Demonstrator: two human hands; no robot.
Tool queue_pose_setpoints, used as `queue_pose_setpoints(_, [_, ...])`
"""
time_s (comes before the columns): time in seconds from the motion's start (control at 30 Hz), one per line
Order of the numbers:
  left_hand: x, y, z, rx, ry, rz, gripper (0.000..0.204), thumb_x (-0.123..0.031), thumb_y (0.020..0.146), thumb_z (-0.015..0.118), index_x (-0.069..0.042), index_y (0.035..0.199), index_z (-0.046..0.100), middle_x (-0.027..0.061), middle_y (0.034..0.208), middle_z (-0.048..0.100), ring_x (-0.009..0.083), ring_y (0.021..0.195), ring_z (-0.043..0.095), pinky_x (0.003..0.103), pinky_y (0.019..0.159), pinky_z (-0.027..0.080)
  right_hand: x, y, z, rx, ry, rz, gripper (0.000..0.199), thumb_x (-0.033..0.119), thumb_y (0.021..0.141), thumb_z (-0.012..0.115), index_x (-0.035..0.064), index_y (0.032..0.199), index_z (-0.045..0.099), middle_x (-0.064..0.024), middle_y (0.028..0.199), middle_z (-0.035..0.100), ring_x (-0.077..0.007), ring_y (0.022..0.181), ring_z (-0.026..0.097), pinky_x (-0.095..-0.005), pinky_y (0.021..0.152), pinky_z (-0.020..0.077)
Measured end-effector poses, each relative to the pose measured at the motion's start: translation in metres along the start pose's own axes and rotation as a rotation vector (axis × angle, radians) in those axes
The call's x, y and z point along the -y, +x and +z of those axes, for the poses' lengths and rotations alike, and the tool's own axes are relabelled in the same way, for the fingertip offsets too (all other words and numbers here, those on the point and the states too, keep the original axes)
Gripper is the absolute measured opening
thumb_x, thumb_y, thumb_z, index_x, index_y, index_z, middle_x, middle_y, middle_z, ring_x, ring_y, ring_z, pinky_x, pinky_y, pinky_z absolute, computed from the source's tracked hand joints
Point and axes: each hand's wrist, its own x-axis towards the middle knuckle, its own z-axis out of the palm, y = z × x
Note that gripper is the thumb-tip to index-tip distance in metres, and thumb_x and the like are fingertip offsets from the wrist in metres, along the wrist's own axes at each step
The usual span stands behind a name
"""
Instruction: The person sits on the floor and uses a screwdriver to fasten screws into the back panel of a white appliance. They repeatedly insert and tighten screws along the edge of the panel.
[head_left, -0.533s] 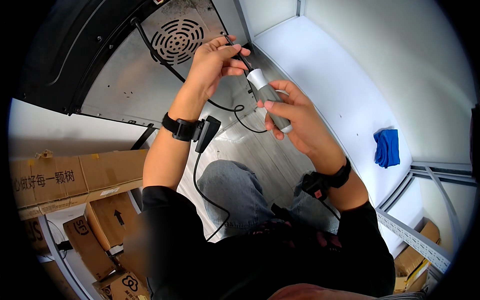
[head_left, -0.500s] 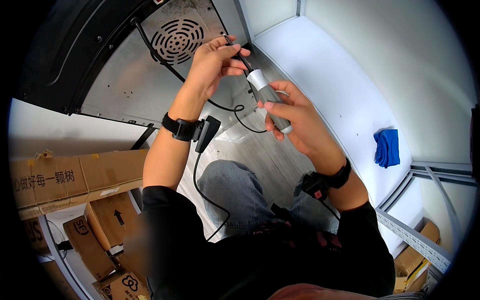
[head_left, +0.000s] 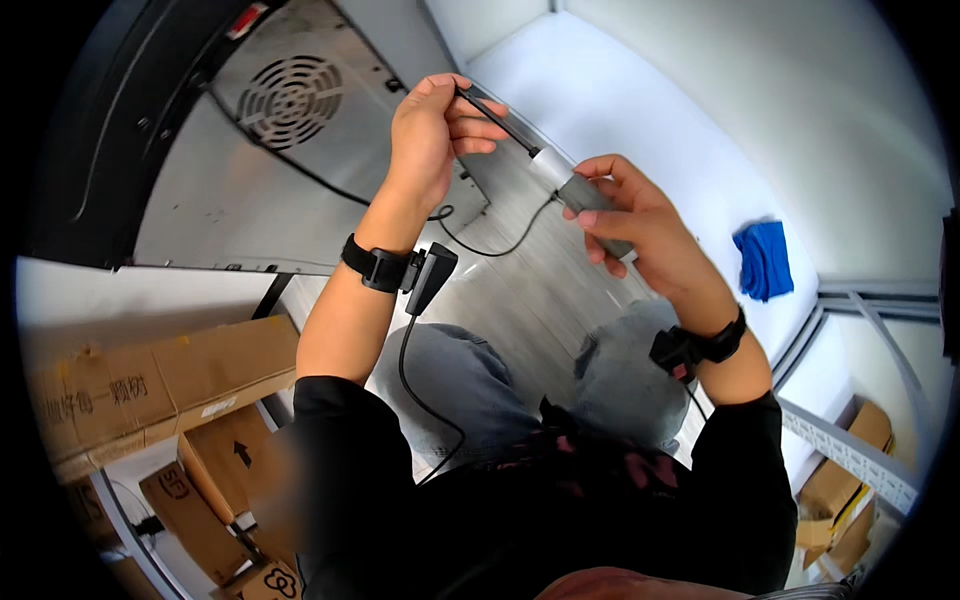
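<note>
While the right hand (head_left: 655,225) is gripping a screwdriver (head_left: 549,167) by its grey handle (head_left: 591,199) near the frame's upper centre, the left hand (head_left: 425,140) is pinching the far end of its dark shaft (head_left: 502,124), and a vented metal panel (head_left: 250,200) is filling the upper left.

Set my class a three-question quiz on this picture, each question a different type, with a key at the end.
1. Which hand grips the grey handle of the screwdriver?
2. True or false: a blue cloth lies on the white surface to the person's right.
3. Fill the gap: the slotted vent in the metal panel has a ____ outline.

Key: 1. The right hand. 2. True. 3. Round.
</note>
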Motion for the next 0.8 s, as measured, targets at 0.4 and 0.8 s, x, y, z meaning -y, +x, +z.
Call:
queue_pose_setpoints(0.4, [0.221, 0.036, 0.174, 0.152, -0.188, -0.403, 0.018, -0.016, 0.096, 0.049, -0.003, 0.107, 0.056, 0.0099, 0.096, 0.065, 0.0134, 0.070, 0.060, 0.024, 0.062, 0.050, -0.127, -0.071, -0.233, -0.350, -0.090, 0.056, 0.041, 0.006, 0.071, 0.062, 0.0042, 0.111, 0.055, -0.0075, 0.087, 0.064, -0.0099, 0.056, 0.055, -0.0191, 0.043, 0.0343])
queue_pose_setpoints(0.8, [0.387, 0.020, 0.220, 0.102, 0.257, -0.377, 0.012, -0.013, 0.089, 0.061, -0.002, 0.092, 0.063, 0.0048, 0.082, 0.066, 0.0109, 0.063, 0.057, 0.024, 0.054, 0.044, -0.279, -0.139, -0.276, -0.578, 0.283, 0.150, 0.037, 0.002, 0.071, 0.061, 0.0081, 0.107, 0.055, -0.0069, 0.090, 0.063, -0.0112, 0.059, 0.054, -0.0224, 0.047, 0.0364])
